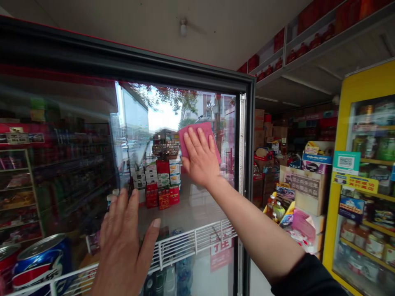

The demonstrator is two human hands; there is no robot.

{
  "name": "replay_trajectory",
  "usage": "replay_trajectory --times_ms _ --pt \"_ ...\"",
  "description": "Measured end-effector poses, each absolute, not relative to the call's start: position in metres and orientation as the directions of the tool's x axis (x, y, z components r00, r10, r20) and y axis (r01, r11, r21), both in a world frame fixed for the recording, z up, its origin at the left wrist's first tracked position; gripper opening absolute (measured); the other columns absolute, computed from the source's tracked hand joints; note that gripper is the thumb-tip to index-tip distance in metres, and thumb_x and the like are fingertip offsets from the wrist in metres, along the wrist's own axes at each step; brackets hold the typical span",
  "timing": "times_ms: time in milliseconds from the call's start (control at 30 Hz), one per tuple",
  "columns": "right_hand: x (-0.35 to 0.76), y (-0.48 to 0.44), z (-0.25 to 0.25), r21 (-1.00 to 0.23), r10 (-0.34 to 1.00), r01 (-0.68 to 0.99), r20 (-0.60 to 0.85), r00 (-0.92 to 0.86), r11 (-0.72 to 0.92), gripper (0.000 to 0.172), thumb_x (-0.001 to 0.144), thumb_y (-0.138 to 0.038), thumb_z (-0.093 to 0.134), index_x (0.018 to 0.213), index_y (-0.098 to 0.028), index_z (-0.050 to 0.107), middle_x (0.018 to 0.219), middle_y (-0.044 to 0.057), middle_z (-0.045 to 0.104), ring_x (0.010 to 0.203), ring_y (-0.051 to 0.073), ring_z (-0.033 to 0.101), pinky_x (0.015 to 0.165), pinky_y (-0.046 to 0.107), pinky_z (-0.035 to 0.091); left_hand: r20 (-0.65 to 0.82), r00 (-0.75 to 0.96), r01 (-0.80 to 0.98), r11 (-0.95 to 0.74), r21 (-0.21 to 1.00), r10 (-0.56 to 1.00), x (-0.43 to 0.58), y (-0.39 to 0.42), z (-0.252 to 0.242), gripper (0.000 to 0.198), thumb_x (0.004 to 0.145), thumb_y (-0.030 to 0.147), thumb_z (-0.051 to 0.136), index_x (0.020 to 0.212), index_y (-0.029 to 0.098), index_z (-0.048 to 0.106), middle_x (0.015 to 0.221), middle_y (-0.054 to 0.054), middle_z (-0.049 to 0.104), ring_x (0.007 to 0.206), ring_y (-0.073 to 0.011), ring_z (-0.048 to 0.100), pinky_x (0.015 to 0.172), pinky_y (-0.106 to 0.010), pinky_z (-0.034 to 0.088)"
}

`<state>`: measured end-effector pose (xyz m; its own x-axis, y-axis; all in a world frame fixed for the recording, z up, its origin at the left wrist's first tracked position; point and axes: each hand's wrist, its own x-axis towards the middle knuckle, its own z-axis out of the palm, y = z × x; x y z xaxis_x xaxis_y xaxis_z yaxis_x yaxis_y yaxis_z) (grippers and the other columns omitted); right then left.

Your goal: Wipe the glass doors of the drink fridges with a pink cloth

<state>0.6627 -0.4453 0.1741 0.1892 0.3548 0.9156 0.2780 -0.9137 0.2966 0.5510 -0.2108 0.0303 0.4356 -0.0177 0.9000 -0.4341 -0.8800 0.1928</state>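
**Pink cloth, pressed to glass cooler door**

Pink cloth (pixel 182 135): sitting at centre frame, slightly above the middle, flat against the glass door (pixel 173 102) near its right-hand frame (pixel 247 164). It is looking thin, soft and light, probably limp once lifted and likely to slide on the smooth pane. Its upper-left corner and top edge are showing free and seem the easiest places to pinch.

Right hand (pixel 200 162): lying directly over the cloth, fingers straight and slightly spread, palm pinning it to the glass rather than gripping it. The cloth is peeking out above and left of the fingertips.

Left hand (pixel 123 242): resting lower left of centre, fully open and holding nothing, fingers pointing up towards the pane, well apart from the cloth. Whether it is touching the glass is unclear.

Nearby: a Pepsi can (pixel 43 261) at lower left, a white wire shelf (pixel 191 242) behind the glass, and a yellow cooler (pixel 342 135) at right.
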Motion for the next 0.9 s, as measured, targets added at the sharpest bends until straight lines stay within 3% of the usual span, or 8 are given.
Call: replay_trajectory --times_ms 233,400,500,633,800,900 --pt "0.671 -0.51 0.145 0.011 0.028 0.113 0.989 0.146 -0.994 0.077 0.108 -0.039 0.046 0.178 -0.013 0.029 0.185 0.017 0.03 0.175 0.037 0.018 0.139 0.067 0.02 0.885 0.465 -0.44 -0.87 0.222 -0.009 0.545 -0.208 0.024 0.08 0.111 0.045 0.047 0.181 0.031 0.011 0.19 -0.01 0.015 0.177 -0.0341 0.014 0.141 -0.064 0.019" --pt "0.668 -0.467 0.116 -0.106 -0.094 0.091 0.987 0.133 -0.99 0.075 0.108 -0.036 0.047 0.177 -0.008 0.031 0.184 0.022 0.03 0.175 0.04 0.014 0.137 0.07 0.021 0.88 0.473 -0.417 -0.872 0.257 0.034 0.538 -0.185 0.019 0.08 0.111 0.044 0.048 0.181 0.031 0.013 0.19 -0.009 0.015 0.177 -0.0338 0.013 0.141 -0.063 0.019" --pt "0.661 -0.417 0.106 0.019 0.058 0.173 0.972 0.226 -0.985 0.076 0.106 -0.035 0.055 0.176 -0.012 0.036 0.186 0.018 0.028 0.176 0.039 0.011 0.14 0.069 0.016 0.879 0.474 -0.408 -0.871 0.274 0.054 0.535 -0.171 0.015 0.08 0.111 0.044 0.048 0.181 0.029 0.014 0.19 -0.011 0.016 0.176 -0.0342 0.014 0.141 -0.063 0.02" --pt "0.654 -0.349 0.104 0.282 0.402 0.383 0.872 0.28 -0.879 0.076 0.108 -0.038 0.059 0.178 -0.02 0.033 0.186 0.012 0.028 0.177 0.036 0.011 0.141 0.069 0.009 0.874 0.48 -0.399 -0.868 0.296 0.077 0.53 -0.156 0.01 0.081 0.11 0.045 0.048 0.181 0.029 0.013 0.19 -0.013 0.016 0.176 -0.0366 0.015 0.14 -0.067 0.02" --pt "0.638 -0.275 0.116 0.596 0.76 0.51 0.617 0.202 -0.62 0.072 0.112 -0.025 0.044 0.18 -0.023 0.023 0.189 0.001 0.016 0.177 0.026 0.005 0.145 0.058 0.007 0.869 0.486 -0.392 -0.864 0.316 0.098 0.523 -0.144 0.006 0.082 0.11 0.048 0.048 0.181 0.03 0.012 0.19 -0.013 0.014 0.176 -0.038 0.014 0.139 -0.069 0.02" --pt "0.626 -0.254 0.126 0.74 0.887 0.498 0.432 0.164 -0.452 0.073 0.109 -0.015 0.039 0.18 -0.022 0.025 0.19 0.0 0.014 0.177 0.022 0.008 0.146 0.053 0.007 0.861 0.496 -0.384 -0.861 0.333 0.112 0.52 -0.143 0.005 0.081 0.11 0.05 0.047 0.181 0.03 0.013 0.19 -0.013 0.014 0.176 -0.0381 0.013 0.14 -0.068 0.017"
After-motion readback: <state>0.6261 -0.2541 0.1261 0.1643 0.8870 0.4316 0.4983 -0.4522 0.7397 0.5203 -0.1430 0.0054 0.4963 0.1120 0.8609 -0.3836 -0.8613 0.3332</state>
